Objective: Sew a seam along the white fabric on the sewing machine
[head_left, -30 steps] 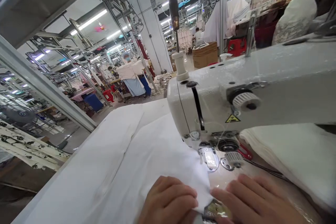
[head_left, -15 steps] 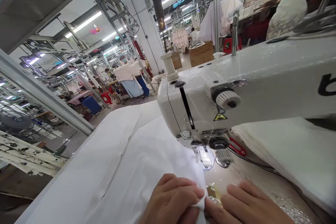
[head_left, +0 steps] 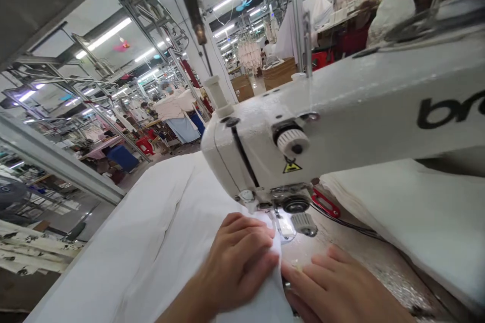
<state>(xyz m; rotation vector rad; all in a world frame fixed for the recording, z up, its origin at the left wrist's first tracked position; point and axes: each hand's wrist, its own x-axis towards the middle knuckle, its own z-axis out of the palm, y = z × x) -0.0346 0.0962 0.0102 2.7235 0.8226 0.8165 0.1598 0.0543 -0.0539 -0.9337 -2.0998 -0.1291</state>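
A wide sheet of white fabric [head_left: 151, 257] lies over the machine bed and spills to the left. My left hand [head_left: 242, 257] rests on it near its right edge, fingers bent and pressed together with the thumb, closed on the cloth just in front of the needle area. At that same edge, a little lower, is my right hand [head_left: 329, 282], its fingers curled and the index fingertip touching the cloth; its thumb is partly hidden. Above both hands stands the head of a white sewing machine [head_left: 242, 156], its lamp lighting the needle plate [head_left: 287, 228].
A stack of white cloth [head_left: 413, 212] lies behind and right of the needle, under the machine arm. Red-handled snips [head_left: 326, 204] and black cables sit beside it. A metal post [head_left: 76, 161] slants across the left. Farther off are garment racks, cartons and other workers.
My left hand has moved forward along the fabric edge toward the needle and flattened somewhat. My right hand has shifted slightly left. The camera view has turned a little to the right.
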